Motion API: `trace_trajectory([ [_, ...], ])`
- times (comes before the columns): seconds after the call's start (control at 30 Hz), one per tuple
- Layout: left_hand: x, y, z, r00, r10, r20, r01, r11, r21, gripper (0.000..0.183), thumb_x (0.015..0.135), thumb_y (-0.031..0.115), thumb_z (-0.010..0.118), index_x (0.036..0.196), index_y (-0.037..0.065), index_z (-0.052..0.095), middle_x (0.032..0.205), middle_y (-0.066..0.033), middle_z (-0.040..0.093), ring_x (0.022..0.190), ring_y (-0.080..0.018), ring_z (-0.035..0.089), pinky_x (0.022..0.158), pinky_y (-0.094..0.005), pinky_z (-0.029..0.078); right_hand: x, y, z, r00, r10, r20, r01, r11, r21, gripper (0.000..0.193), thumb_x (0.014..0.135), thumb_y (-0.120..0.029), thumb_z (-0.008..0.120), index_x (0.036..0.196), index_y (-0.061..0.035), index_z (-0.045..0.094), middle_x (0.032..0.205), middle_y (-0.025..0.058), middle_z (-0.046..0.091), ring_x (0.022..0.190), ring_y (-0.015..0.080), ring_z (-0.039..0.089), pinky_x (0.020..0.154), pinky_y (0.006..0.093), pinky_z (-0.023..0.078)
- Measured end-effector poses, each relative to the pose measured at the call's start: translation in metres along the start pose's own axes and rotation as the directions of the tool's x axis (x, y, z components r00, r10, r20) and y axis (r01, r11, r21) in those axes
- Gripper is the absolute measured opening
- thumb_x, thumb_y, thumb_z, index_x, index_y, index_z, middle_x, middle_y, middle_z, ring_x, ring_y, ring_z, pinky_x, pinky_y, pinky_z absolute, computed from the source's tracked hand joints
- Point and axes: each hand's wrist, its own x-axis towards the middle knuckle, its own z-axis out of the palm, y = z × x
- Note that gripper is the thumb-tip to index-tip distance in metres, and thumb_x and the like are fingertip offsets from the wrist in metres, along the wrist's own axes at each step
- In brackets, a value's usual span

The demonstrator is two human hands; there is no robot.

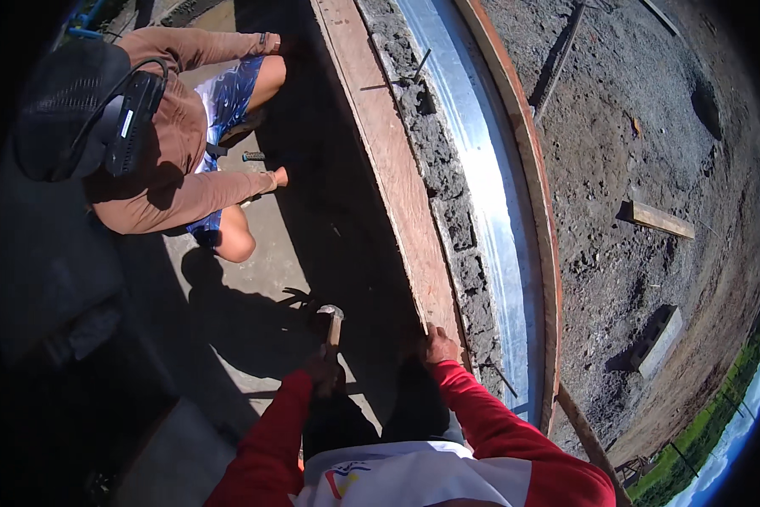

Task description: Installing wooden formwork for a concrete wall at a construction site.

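My left hand (322, 372), in shadow, is closed round the wooden handle of a hammer (334, 331). The hammer's metal head points away from me and catches the sun. My right hand (441, 345) grips the near part of a long plywood board (388, 169), its fingers over the edge. Beyond that board runs a rough strip of grey concrete blocks (452, 198) with thin steel bars sticking out of it. A shiny metal sheet (485, 169) lies along the strip's right side.
At the left a co-worker (156, 135) in a brown top crouches facing the board. A second long board (540, 186) borders the metal sheet. On the gravel to the right lie a wooden piece (663, 220) and a block (657, 342). A slanting timber (591, 435) stands near my right arm.
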Motion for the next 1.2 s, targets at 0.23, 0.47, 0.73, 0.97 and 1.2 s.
trace_trajectory([
  [0.23, 0.001, -0.003, 0.009, 0.997, -0.051, -0.063, 0.061, 0.984, 0.168, 0.051, 0.072, 0.026, 0.045, 0.112, 0.0, 0.025, 0.072, -0.0113, 0.052, 0.061, -0.0197, 0.052, 0.052, -0.0315, 0.043, 0.001, 0.001, 0.012, 0.994, -0.106, 0.016, 0.107, 0.994, -0.022, 0.035, 0.069, -0.024, 0.042, 0.1, -0.0088, 0.039, 0.084, 0.0154, 0.048, 0.064, 0.0344, 0.051, 0.057, 0.0415, 0.041],
  [0.47, 0.001, -0.017, 0.005, 1.0, -0.004, 0.01, 0.002, 0.989, 0.146, 0.06, 0.065, 0.028, 0.055, 0.106, -0.006, 0.03, 0.072, -0.0125, 0.054, 0.061, -0.0185, 0.054, 0.054, -0.0311, 0.043, -0.002, -0.004, 0.014, 0.995, -0.091, 0.044, 0.093, 0.994, -0.048, 0.035, 0.067, -0.017, 0.042, 0.101, -0.008, 0.039, 0.084, 0.0142, 0.048, 0.072, 0.0325, 0.05, 0.061, 0.0394, 0.04],
  [0.73, -0.002, -0.055, -0.004, 0.998, -0.063, 0.015, 0.06, 0.985, 0.164, 0.062, 0.062, 0.028, 0.058, 0.103, -0.011, 0.033, 0.086, -0.02, 0.051, 0.077, -0.0275, 0.052, 0.061, -0.0324, 0.043, -0.009, -0.013, 0.009, 0.993, -0.109, -0.034, 0.108, 0.994, -0.029, 0.028, 0.065, -0.014, 0.043, 0.093, -0.0114, 0.042, 0.079, 0.0133, 0.049, 0.068, 0.0321, 0.051, 0.058, 0.0392, 0.041],
  [0.97, -0.004, -0.064, -0.007, 0.997, -0.06, -0.048, 0.069, 0.979, 0.191, 0.031, 0.063, 0.023, 0.058, 0.078, 0.0, 0.045, 0.065, -0.0097, 0.053, 0.057, -0.0194, 0.054, 0.048, -0.0309, 0.044, -0.008, -0.009, 0.007, 0.995, -0.082, -0.058, 0.081, 0.997, -0.018, 0.027, 0.064, -0.018, 0.045, 0.09, -0.0089, 0.043, 0.074, 0.013, 0.049, 0.064, 0.0313, 0.051, 0.055, 0.0394, 0.041],
  [1.2, -0.028, -0.006, 0.004, 0.995, 0.014, -0.095, 0.011, 0.965, 0.26, 0.046, 0.063, 0.019, 0.055, 0.098, -0.004, 0.037, 0.072, -0.0137, 0.053, 0.059, -0.0194, 0.054, 0.047, -0.0298, 0.043, -0.003, 0.002, 0.008, 1.0, 0.003, 0.017, -0.001, 0.99, -0.144, 0.035, 0.066, -0.018, 0.046, 0.099, -0.014, 0.039, 0.081, 0.013, 0.05, 0.066, 0.0311, 0.052, 0.057, 0.0389, 0.042],
])
